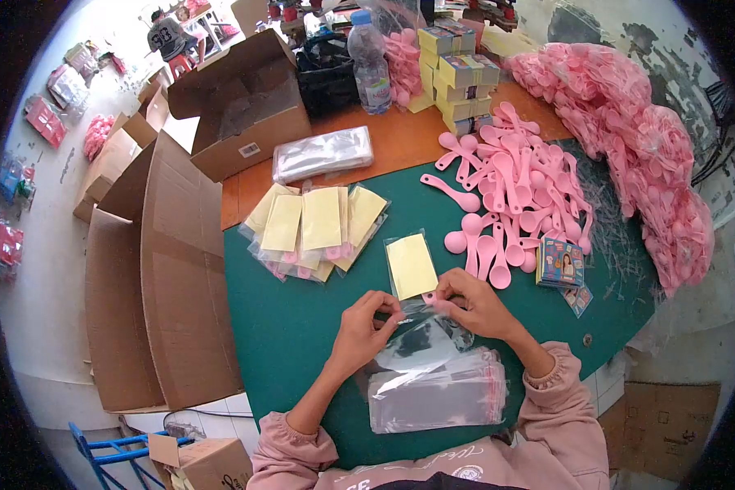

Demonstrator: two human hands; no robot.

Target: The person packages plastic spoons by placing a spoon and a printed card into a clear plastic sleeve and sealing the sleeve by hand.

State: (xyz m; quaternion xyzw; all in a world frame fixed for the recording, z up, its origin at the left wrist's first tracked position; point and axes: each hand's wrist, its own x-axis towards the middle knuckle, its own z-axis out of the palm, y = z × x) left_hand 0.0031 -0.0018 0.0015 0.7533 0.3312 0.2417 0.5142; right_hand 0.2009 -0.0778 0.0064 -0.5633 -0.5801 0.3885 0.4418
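Observation:
A clear plastic bag with a pale yellow card (412, 266) in it lies on the green table top (302, 327). My left hand (369, 325) pinches the left side of the clear film at the bag's lower end. My right hand (474, 305) pinches the same end on the right, beside a bit of pink. Just below my hands is a stack of empty clear bags (433, 396). Several filled bags with yellow cards (322, 218) lie in a pile to the left. A heap of pink spoons (514, 184) is at the right, near a stack of printed cards (559, 261).
Behind are a clear film pack (322, 155), an open cardboard box (261, 122), a water bottle (369, 65) and banded card stacks (465, 73). Bagged pink spoons (629, 131) line the right edge. Large cardboard (188, 286) stands left. A person (170, 37) sits far off.

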